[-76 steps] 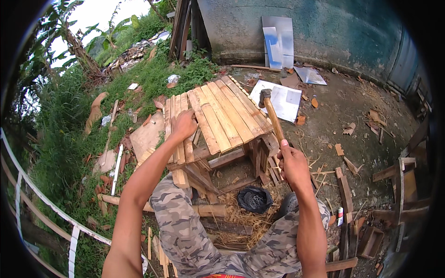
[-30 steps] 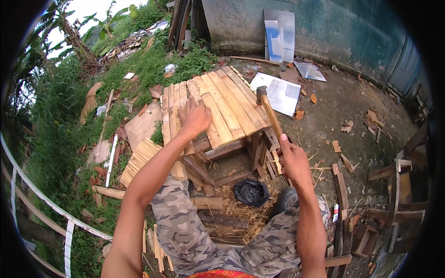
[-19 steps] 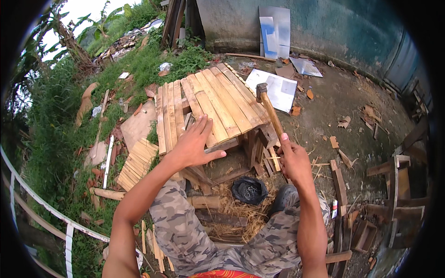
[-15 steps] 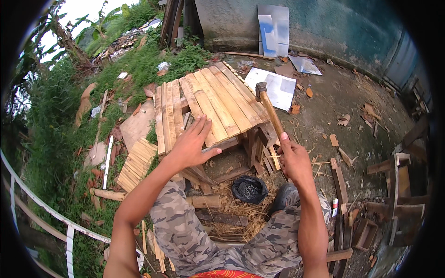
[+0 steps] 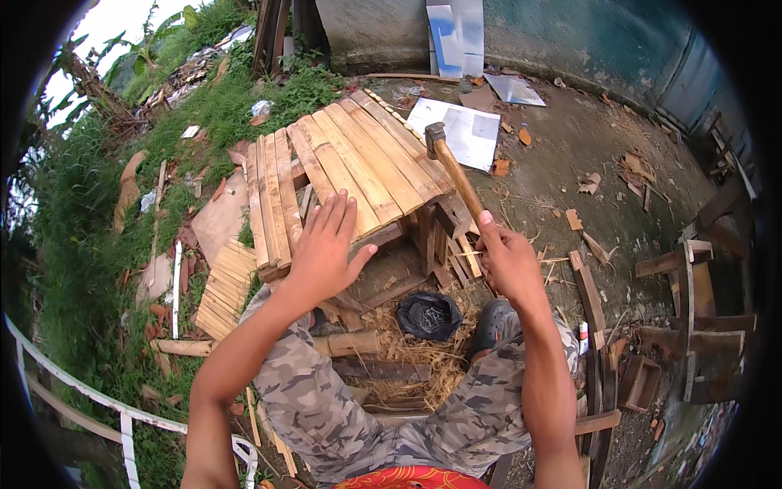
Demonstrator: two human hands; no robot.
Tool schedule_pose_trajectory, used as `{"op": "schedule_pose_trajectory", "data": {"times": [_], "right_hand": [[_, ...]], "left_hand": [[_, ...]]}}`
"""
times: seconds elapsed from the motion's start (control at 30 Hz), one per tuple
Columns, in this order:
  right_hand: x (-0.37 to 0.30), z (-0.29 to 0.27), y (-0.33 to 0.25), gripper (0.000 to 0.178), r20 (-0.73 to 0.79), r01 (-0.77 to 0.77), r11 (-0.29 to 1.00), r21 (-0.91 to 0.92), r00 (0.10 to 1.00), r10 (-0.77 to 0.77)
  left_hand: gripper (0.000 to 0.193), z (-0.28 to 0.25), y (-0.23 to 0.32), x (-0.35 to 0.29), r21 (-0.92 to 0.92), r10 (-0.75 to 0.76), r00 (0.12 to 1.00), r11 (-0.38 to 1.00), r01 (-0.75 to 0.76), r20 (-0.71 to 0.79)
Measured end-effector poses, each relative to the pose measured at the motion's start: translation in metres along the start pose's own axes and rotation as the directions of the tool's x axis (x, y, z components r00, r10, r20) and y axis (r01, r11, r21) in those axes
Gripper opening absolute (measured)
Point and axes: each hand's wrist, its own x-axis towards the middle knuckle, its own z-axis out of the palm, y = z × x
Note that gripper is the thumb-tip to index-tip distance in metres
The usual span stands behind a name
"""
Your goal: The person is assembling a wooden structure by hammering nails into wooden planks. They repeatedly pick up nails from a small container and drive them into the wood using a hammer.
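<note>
My left hand [image 5: 324, 248] lies with fingers spread near the front ends of a row of pale bamboo slats [image 5: 358, 159], next to a gap between two of them. The slats form the top of a low wooden frame [image 5: 426, 240] in front of my knees. In my right hand [image 5: 511, 262], fingers wrap round the wooden handle of a hammer [image 5: 459, 177]. Its metal head points up and away, beside the right edge of the slats. Below the frame, between my feet, sits a black plastic bag [image 5: 448, 328] with many small nails inside.
More bamboo slats [image 5: 221, 292] lie at the left by the grass. Shavings [image 5: 423, 359] cover the ground between my legs. Wooden planks [image 5: 588, 293] and a small wooden box [image 5: 640, 383] are at my right. A white sheet [image 5: 460, 134] lies beyond the hammer. White metal railing [image 5: 77, 409] curves at lower left.
The whole scene has shifted a little up and left in the picture. My left hand stays on the slats, and my right hand still holds the hammer in nearly the same pose.
</note>
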Motion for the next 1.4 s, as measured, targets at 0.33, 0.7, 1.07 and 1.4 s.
{"op": "schedule_pose_trajectory", "data": {"times": [0.33, 0.7, 1.07, 1.4], "right_hand": [[-0.002, -0.017, 0.006, 0.055, -0.124, 0.042, 0.993, -0.112, 0.991, -0.056], [-0.005, -0.042, 0.017, 0.049, -0.118, -0.116, 0.886, -0.449, 0.991, 0.070], [-0.003, -0.046, 0.030, 0.039, 0.207, 0.027, 0.578, -0.815, 0.946, 0.248], [-0.006, -0.047, 0.036, 0.032, 0.290, 0.102, 0.620, -0.778, 0.934, 0.209]], "left_hand": [[0.052, 0.085, 0.067, -0.058, -0.279, 0.775, 0.601, 0.632, -0.723, 0.196], [0.042, 0.246, 0.059, -0.034, -0.297, 0.230, 0.663, 0.955, -0.012, 0.712], [0.029, 0.327, 0.107, -0.091, -0.308, -0.121, 0.667, 0.817, 0.488, 0.735], [0.025, 0.373, 0.135, -0.112, -0.309, -0.129, 0.791, 0.873, 0.376, 0.598]]}}
